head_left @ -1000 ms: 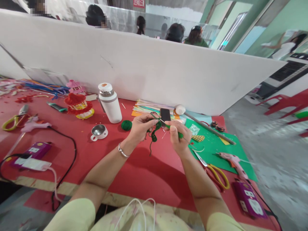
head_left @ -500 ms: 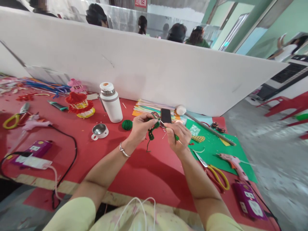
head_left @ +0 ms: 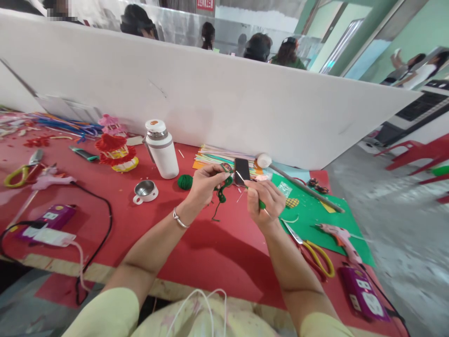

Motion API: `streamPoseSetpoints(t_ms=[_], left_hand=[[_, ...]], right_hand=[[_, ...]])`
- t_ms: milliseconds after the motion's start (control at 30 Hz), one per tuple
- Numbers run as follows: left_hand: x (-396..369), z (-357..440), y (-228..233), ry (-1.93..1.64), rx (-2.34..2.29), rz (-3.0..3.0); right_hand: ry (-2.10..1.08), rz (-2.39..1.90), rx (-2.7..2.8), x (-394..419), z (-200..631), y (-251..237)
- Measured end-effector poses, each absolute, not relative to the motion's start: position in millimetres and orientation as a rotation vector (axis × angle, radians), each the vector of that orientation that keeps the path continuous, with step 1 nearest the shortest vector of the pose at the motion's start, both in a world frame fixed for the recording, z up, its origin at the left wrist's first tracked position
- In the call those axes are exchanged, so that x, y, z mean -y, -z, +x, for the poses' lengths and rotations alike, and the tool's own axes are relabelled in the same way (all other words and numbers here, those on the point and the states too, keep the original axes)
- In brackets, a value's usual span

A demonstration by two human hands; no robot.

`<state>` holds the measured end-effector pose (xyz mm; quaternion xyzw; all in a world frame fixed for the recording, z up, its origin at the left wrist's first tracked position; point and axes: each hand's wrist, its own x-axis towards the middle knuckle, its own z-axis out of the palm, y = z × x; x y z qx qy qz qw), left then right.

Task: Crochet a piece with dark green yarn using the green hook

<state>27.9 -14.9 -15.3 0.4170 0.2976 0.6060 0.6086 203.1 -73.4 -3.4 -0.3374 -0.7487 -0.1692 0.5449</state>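
My left hand point(head_left: 206, 184) pinches a strip of green crochet work point(head_left: 221, 193), which dangles below the fingers with a loose yarn tail. In my right hand point(head_left: 264, 199) is a crochet hook point(head_left: 262, 205) with a green handle; its metal tip points up and left toward the work, a small gap away from it. A ball of green yarn point(head_left: 185, 182) lies on the red table just left of my left hand. Behind the hands lies a black phone point(head_left: 242, 171). The part of the work under my left fingers is hidden.
A white thermos point(head_left: 162, 150) and its steel cup point(head_left: 145, 190) stand on the left. Further left are a red and yellow craft piece point(head_left: 117, 153) and a glue gun point(head_left: 51, 179). Scissors point(head_left: 317, 257) and another glue gun point(head_left: 342, 238) lie right. A white partition point(head_left: 210, 98) rises behind.
My right hand has moved slightly right and down, drawing the hook tip away from the green crochet work. My left hand has stayed nearly in place.
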Motion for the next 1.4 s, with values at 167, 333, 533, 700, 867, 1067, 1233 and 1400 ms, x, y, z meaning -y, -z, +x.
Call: streamPoseSetpoints(t_ms=[167, 333, 533, 700, 867, 1067, 1233, 1400], left_hand=[[14, 26, 18, -1.321, -0.625, 0.905], [13, 25, 17, -1.272, -0.585, 0.867], [14, 24, 15, -1.22, -0.584, 0.88], [15, 25, 15, -1.211, -0.573, 0.879], [15, 25, 15, -1.208, -0.558, 0.864], [15, 24, 16, -1.199, -0.557, 0.872], [16, 24, 14, -1.202, -0.584, 0.878], [16, 24, 14, -1.174, -0.591, 0.888]], right_hand=[[-0.139, -0.99, 1.404, 66, 198, 7], [-0.596, -0.972, 1.02, 55, 195, 5], [-0.801, -0.927, 0.949, 48, 198, 3], [-0.845, -0.925, 0.926, 47, 198, 4], [-0.871, -0.906, 0.912, 47, 198, 5], [-0.874, -0.9, 0.934, 49, 197, 4], [-0.863, -0.92, 0.974, 49, 198, 6], [-0.897, -0.914, 0.945, 48, 197, 8]])
